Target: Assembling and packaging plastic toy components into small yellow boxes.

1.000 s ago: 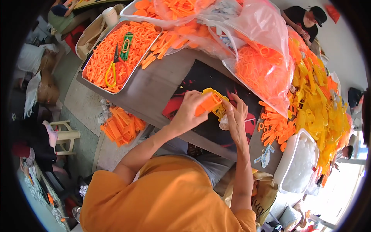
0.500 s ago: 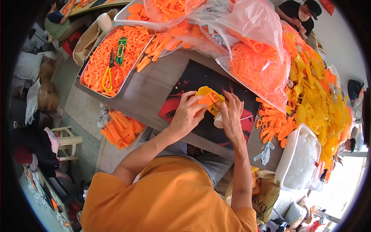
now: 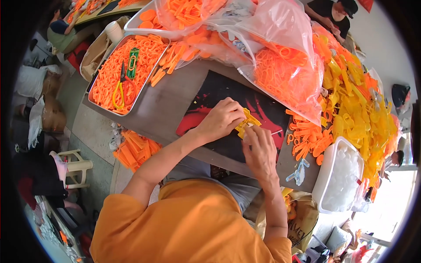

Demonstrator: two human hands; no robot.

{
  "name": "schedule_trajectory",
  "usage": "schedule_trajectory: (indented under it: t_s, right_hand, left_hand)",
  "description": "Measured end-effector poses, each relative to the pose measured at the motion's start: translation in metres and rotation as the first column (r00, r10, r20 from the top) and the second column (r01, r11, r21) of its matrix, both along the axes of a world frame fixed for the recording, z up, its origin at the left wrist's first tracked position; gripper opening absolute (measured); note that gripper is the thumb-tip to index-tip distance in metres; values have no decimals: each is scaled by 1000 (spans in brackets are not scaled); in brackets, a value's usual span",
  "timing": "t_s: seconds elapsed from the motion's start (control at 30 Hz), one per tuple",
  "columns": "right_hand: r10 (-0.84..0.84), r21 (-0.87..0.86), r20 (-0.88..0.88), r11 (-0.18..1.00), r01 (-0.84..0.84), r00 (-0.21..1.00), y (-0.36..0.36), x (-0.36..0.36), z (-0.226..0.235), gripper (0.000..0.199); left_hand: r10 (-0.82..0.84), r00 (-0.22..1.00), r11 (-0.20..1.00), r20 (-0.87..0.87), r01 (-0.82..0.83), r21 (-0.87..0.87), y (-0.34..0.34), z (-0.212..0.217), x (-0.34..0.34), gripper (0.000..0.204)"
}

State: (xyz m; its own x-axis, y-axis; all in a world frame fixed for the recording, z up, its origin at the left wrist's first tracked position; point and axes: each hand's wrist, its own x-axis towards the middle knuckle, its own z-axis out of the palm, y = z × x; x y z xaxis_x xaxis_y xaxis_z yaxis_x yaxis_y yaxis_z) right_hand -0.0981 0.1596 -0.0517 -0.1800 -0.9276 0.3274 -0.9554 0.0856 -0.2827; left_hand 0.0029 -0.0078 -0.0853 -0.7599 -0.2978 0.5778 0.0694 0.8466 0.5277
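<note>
Above a black and red mat (image 3: 212,90) I hold a small yellow plastic part (image 3: 248,119) between both hands. My left hand (image 3: 223,115) is closed on its left side, back of the hand upward, with the fingers curled over it. The fingers of my right hand (image 3: 259,144) are bent and pressed against the lower right side of the same part. Much of the part is covered by my fingers, so its full shape cannot be made out. No orange piece shows in my hands.
A metal tray (image 3: 144,90) of small orange pieces, with yellow-handled pliers (image 3: 118,94) on top, stands left. Plastic bags (image 3: 287,83) of orange parts lie behind. To the right are loose orange parts (image 3: 307,136), a yellow heap (image 3: 362,109) and a white tub (image 3: 324,184). Other people sit farther off.
The orange rectangular piece at my left fingers and the white round end under my right hand have gone out of sight. My hands have turned over the yellow part, my right fingers now curled.
</note>
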Motion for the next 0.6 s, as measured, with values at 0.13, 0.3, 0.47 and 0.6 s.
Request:
schedule_trajectory:
  t_s: [0.13,0.3,0.47,0.6]
  right_hand:
    - [-20,-116,314,991,60,949,1,-20,23,37]
    - [-105,-44,545,987,153,832,-8,-32,27,26]
    - [-208,-15,683,954,298,700,-22,-40,-2,15]
    - [-304,-54,722,871,489,622,-26,-45,-29,18]
  left_hand:
    - [-33,999,988,18,29,154,0,5,9,10]
    - [-82,992,991,98,71,113,0,2,8,13]
    - [-104,992,985,67,94,145,-3,-1,8,17]
    - [-121,991,971,65,105,214,-1,2,10,19]
